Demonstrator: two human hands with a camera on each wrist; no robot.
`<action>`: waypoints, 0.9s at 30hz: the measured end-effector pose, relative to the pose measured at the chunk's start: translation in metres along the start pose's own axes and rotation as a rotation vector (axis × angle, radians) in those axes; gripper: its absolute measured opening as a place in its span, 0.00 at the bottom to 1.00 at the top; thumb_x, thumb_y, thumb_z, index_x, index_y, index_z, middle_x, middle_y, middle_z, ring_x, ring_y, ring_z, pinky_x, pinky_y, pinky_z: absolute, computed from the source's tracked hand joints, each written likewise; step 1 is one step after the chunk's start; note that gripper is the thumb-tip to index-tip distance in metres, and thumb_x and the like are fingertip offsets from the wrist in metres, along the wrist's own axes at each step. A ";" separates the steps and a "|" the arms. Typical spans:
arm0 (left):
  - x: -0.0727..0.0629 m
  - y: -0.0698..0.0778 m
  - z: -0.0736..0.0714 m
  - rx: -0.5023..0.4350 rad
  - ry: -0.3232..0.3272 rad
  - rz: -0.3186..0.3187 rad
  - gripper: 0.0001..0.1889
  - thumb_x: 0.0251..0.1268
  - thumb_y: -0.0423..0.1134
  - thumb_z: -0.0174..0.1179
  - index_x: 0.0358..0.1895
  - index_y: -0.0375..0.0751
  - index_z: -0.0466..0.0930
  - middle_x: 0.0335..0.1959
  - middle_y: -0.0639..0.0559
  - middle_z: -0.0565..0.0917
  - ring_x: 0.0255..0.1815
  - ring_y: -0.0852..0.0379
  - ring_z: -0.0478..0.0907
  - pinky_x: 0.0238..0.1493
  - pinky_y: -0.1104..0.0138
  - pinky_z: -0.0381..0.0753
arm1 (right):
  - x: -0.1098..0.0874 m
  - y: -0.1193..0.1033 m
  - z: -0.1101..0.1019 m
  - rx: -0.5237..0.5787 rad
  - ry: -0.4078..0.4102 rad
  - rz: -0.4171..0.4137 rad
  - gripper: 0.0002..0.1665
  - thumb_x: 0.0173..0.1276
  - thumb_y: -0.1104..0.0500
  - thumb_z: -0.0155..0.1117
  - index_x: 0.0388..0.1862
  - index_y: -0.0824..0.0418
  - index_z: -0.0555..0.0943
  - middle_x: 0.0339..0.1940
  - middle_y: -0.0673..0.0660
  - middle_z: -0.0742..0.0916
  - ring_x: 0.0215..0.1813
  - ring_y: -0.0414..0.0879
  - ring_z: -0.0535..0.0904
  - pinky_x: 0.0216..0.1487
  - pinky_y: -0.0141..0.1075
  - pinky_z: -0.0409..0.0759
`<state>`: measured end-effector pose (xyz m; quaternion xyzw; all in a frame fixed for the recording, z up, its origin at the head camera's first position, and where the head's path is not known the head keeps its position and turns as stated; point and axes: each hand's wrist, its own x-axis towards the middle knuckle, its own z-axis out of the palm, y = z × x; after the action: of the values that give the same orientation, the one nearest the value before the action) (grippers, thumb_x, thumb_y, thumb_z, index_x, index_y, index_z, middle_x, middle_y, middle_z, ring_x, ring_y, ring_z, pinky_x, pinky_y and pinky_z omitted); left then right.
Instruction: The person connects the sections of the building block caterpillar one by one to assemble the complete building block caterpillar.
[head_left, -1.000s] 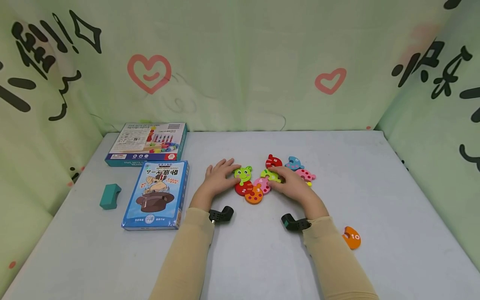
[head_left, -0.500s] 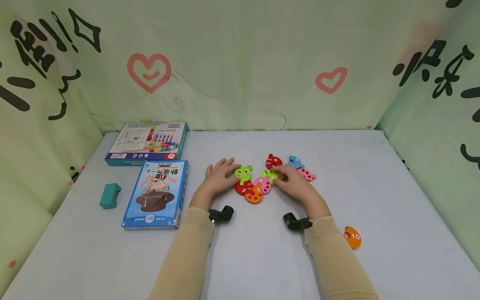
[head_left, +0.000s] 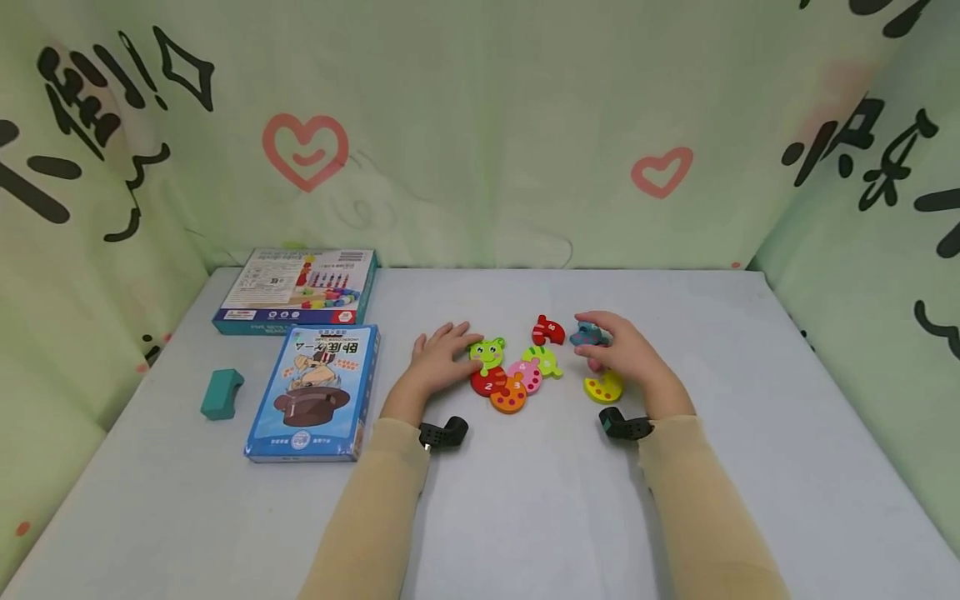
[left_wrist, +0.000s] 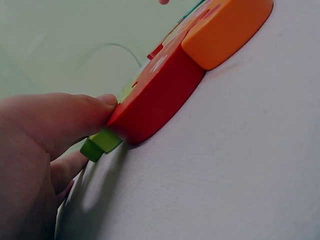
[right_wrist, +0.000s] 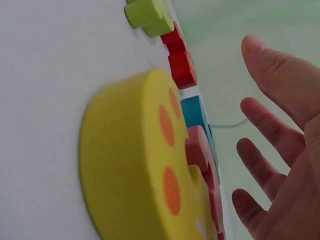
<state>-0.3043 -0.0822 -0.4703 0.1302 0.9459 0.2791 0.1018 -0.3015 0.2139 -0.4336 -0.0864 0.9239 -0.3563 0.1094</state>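
Note:
My left hand rests beside a green smiling caterpillar-head puzzle piece, its thumb touching it and its fingers extended. Joined to the head, in a curve, are a red piece marked 2, an orange piece, a pink piece and a green-striped piece. My right hand hovers with spread fingers over a blue piece, holding nothing. Under it, a pink piece is partly hidden, beside a yellow spotted piece. A separate red piece lies between the groups.
On the left of the white table lie a blue game box and a second box behind it. A teal block lies left of them. Pale green curtains surround the table.
My right hand has left the green-striped piece and moved right, over the blue and pink pieces. The yellow piece now shows more fully; the orange 10 piece is out of sight. My left hand stays put.

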 end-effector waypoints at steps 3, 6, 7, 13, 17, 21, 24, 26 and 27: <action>-0.001 0.001 0.001 -0.008 0.001 0.007 0.26 0.59 0.54 0.53 0.62 0.59 0.68 0.72 0.56 0.56 0.74 0.53 0.44 0.69 0.45 0.32 | 0.006 0.006 -0.002 -0.045 -0.029 -0.030 0.32 0.61 0.53 0.62 0.64 0.56 0.67 0.70 0.61 0.61 0.69 0.61 0.54 0.64 0.59 0.59; -0.001 0.002 0.001 -0.021 0.001 0.012 0.26 0.59 0.54 0.53 0.62 0.58 0.68 0.72 0.56 0.56 0.74 0.53 0.44 0.69 0.45 0.32 | 0.009 0.012 -0.002 -0.074 -0.052 -0.031 0.32 0.61 0.54 0.61 0.64 0.56 0.68 0.71 0.61 0.59 0.70 0.63 0.50 0.64 0.60 0.57; -0.001 0.002 0.002 -0.020 0.002 0.014 0.26 0.59 0.54 0.53 0.62 0.58 0.68 0.72 0.56 0.56 0.74 0.53 0.44 0.69 0.45 0.32 | 0.010 0.014 -0.002 -0.079 -0.059 -0.028 0.32 0.61 0.54 0.61 0.64 0.56 0.68 0.71 0.62 0.58 0.70 0.63 0.50 0.64 0.61 0.57; 0.000 0.002 0.003 -0.007 0.003 0.021 0.26 0.59 0.54 0.53 0.62 0.59 0.68 0.72 0.56 0.55 0.74 0.53 0.43 0.69 0.45 0.32 | 0.012 0.019 0.002 -0.097 -0.073 -0.007 0.33 0.61 0.52 0.60 0.65 0.55 0.65 0.72 0.62 0.54 0.71 0.64 0.47 0.64 0.64 0.51; 0.000 0.002 0.003 -0.002 0.004 0.024 0.26 0.59 0.54 0.53 0.62 0.59 0.67 0.72 0.57 0.55 0.74 0.53 0.43 0.69 0.45 0.32 | 0.014 0.020 0.004 -0.144 -0.066 -0.001 0.32 0.62 0.53 0.59 0.65 0.56 0.66 0.72 0.62 0.55 0.70 0.65 0.47 0.63 0.64 0.53; 0.000 0.003 0.003 0.006 0.002 0.022 0.26 0.59 0.54 0.53 0.62 0.59 0.67 0.72 0.57 0.55 0.74 0.53 0.43 0.69 0.45 0.32 | 0.016 0.020 0.006 -0.169 -0.048 0.007 0.29 0.63 0.54 0.57 0.63 0.57 0.68 0.70 0.62 0.60 0.68 0.65 0.50 0.63 0.61 0.57; -0.001 0.004 0.002 0.002 -0.002 0.021 0.26 0.59 0.54 0.53 0.62 0.59 0.67 0.72 0.57 0.55 0.74 0.53 0.43 0.69 0.45 0.32 | 0.015 0.020 0.007 -0.167 -0.028 0.015 0.27 0.63 0.55 0.57 0.61 0.57 0.70 0.70 0.60 0.62 0.68 0.64 0.52 0.63 0.60 0.57; -0.001 0.004 0.002 0.000 -0.006 0.020 0.26 0.59 0.53 0.52 0.63 0.59 0.67 0.72 0.57 0.55 0.74 0.53 0.43 0.69 0.45 0.32 | 0.015 0.020 0.007 -0.170 -0.020 0.012 0.25 0.63 0.56 0.57 0.61 0.57 0.71 0.69 0.60 0.63 0.68 0.65 0.52 0.63 0.61 0.57; -0.002 0.005 0.001 -0.002 -0.007 0.019 0.26 0.59 0.53 0.52 0.63 0.59 0.67 0.72 0.57 0.55 0.74 0.53 0.43 0.69 0.45 0.32 | 0.015 0.019 0.007 -0.171 -0.017 0.008 0.25 0.64 0.56 0.56 0.60 0.57 0.71 0.70 0.60 0.63 0.68 0.65 0.52 0.63 0.61 0.57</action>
<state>-0.3016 -0.0783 -0.4685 0.1399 0.9440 0.2804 0.1027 -0.3159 0.2198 -0.4537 -0.0948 0.9504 -0.2749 0.1108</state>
